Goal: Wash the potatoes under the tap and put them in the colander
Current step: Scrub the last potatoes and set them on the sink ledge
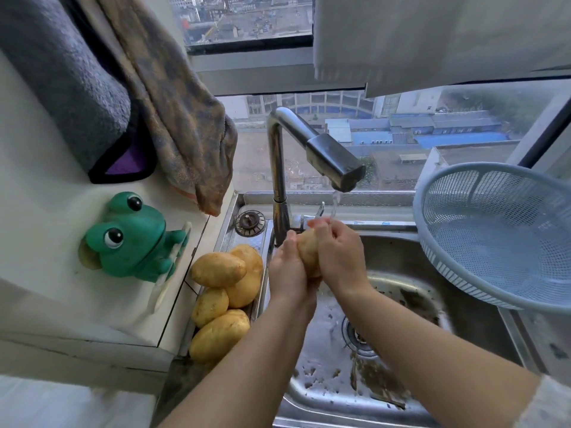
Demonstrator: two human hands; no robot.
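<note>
One potato [307,251] is clasped between my left hand [285,271] and my right hand [338,257] over the steel sink [401,288]. A thin stream of water falls from the tap [335,163] onto my right fingers. Several unwashed yellow potatoes [227,285] lie piled on the sink's left ledge, left of my left hand. The pale blue plastic colander [494,233] stands tilted at the right edge of the sink, with nothing visible in it.
A green frog-shaped holder [129,236] sticks to the white wall at left. Towels [173,112] hang above it. A metal drain plug [249,222] lies behind the potatoes. The sink bottom holds dirt around the drain [358,335]. A window is behind the tap.
</note>
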